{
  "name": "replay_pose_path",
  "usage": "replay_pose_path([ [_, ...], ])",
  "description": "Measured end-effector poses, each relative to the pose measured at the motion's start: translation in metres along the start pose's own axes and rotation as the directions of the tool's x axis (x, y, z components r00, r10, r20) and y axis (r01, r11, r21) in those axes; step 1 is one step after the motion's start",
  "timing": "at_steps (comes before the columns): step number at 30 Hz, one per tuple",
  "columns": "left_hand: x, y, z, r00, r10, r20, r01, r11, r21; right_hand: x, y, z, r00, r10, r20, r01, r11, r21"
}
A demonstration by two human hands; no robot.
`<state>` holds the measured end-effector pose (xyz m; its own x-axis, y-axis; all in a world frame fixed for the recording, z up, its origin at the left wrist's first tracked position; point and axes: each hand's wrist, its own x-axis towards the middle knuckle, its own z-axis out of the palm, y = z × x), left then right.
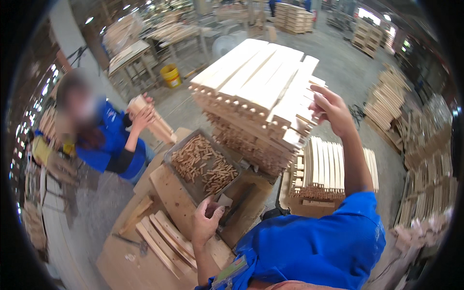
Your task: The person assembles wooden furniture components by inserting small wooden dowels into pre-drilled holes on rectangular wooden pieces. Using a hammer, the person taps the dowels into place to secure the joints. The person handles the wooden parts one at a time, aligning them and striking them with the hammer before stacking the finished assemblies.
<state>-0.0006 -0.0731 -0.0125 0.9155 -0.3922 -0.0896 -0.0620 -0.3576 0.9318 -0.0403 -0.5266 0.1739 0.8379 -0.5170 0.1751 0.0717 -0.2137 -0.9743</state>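
My right hand (332, 110) is raised at the right side of a tall stack of pale wooden slats (261, 72), its fingers bent and apart near the slat edges. Whether the fingertips touch the wood I cannot tell. Lower down, my left hand (207, 222) is loosely curled, with a gap between thumb and forefinger and nothing visible in it. It is by the near corner of a grey tray (195, 197) that holds many short wooden dowels (193, 157). Several curved wooden slats (166, 241) lie on the worktable beside my left forearm.
At the left, a co-worker in blue (113, 137) holds wooden pieces (157, 123) over the table. A lower slat stack (328, 164) stands right of the tall one. Further off are a yellow bucket (170, 76), a pillar (77, 38) and more timber piles (386, 101).
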Motion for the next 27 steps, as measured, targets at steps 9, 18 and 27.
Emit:
replay_pose_path([
  [9,-0.079,-0.072,0.002,0.937,-0.281,-0.209,0.286,0.958,-0.005,-0.049,0.005,0.102,0.182,-0.113,0.977,0.116,0.989,0.093],
  [18,-0.15,-0.114,-0.008,0.74,-0.357,-0.569,0.478,0.875,0.072,-0.13,0.237,0.223,0.148,0.267,0.952,0.687,0.665,-0.293],
  [27,-0.208,-0.127,-0.047,0.385,-0.311,-0.869,0.656,0.755,0.021,-0.166,0.233,0.242,0.001,0.366,0.931,0.6,0.744,-0.293],
])
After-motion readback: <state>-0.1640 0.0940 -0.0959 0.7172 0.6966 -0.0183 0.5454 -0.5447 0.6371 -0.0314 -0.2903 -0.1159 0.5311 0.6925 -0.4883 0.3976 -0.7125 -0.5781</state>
